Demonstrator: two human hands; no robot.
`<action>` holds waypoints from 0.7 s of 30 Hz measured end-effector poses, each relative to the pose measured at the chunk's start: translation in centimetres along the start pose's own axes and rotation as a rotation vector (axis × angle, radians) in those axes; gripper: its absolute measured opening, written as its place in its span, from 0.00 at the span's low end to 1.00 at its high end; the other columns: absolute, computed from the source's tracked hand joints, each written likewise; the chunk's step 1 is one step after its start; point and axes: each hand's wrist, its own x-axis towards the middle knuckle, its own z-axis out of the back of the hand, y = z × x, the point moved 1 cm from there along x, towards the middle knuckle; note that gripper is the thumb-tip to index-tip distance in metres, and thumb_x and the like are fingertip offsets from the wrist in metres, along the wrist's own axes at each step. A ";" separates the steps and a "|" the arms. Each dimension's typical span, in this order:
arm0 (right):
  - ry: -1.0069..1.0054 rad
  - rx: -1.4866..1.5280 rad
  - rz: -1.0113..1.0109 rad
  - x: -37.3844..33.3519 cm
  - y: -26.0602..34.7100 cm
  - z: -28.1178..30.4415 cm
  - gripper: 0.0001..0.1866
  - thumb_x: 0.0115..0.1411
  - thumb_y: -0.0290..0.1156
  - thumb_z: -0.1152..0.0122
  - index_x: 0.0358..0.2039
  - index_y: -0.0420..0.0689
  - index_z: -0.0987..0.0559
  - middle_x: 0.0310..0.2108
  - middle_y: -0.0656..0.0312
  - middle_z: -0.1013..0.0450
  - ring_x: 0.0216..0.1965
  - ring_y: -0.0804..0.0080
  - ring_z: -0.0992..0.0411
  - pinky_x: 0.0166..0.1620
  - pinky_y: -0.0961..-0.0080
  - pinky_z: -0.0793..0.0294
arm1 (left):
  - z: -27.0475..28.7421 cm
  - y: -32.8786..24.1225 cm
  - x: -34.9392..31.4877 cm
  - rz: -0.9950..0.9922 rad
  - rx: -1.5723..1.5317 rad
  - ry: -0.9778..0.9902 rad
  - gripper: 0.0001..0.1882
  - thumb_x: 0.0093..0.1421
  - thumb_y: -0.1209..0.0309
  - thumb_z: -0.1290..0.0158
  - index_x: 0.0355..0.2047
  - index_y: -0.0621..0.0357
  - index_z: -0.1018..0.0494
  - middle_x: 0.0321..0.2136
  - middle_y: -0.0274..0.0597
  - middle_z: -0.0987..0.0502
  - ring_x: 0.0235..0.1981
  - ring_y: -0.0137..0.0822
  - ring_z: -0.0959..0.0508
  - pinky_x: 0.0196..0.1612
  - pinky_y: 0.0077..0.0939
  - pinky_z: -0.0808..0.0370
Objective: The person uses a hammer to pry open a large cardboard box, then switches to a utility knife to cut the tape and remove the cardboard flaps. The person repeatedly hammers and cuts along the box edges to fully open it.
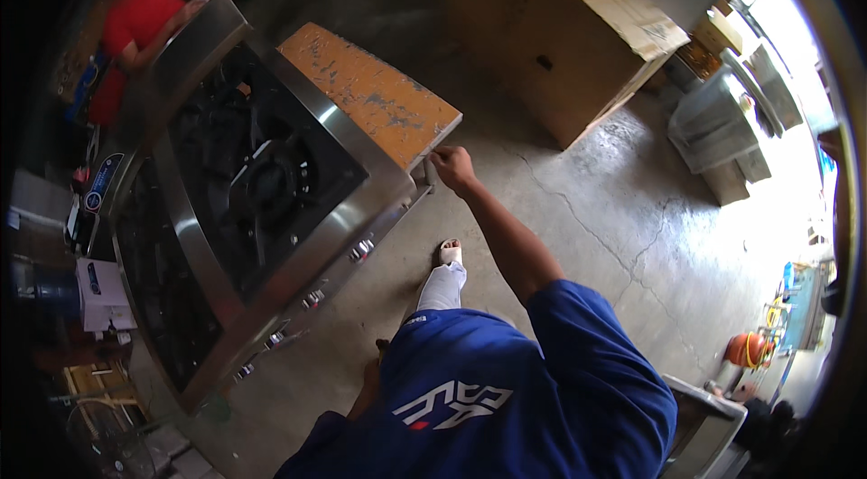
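My right arm reaches forward, and my right hand [452, 168] is closed with its fingertips at the near right edge of an orange-topped table [370, 91]. What its fingers hold, if anything, is hidden. The table's paint is scuffed and worn grey in patches. My left hand [383, 349] hangs low beside my body, mostly hidden by my blue shirt and in shadow, so its fingers do not show. Left of the table stands a large stainless steel gas stove [262, 181] with black burner grates and knobs [361, 250] along its front.
A big cardboard box [542, 37] stands beyond the table. At the far left is a person in red [143, 14] behind the stove. Wrapped goods [718, 122] sit at the right, near an orange gas cylinder [748, 350]. The cracked concrete floor [587, 226] lies between.
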 end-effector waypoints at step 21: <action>0.397 -0.376 0.117 11.7 -0.6 -7.5 0.15 0.67 0.46 0.43 0.49 0.59 0.16 0.39 0.53 0.18 0.41 0.48 0.20 0.44 0.56 0.20 | -3.4 -18.4 -2.4 0.259 -0.203 0.051 0.25 0.67 0.52 0.47 0.32 0.67 0.22 0.25 0.49 0.20 0.27 0.45 0.20 0.34 0.42 0.26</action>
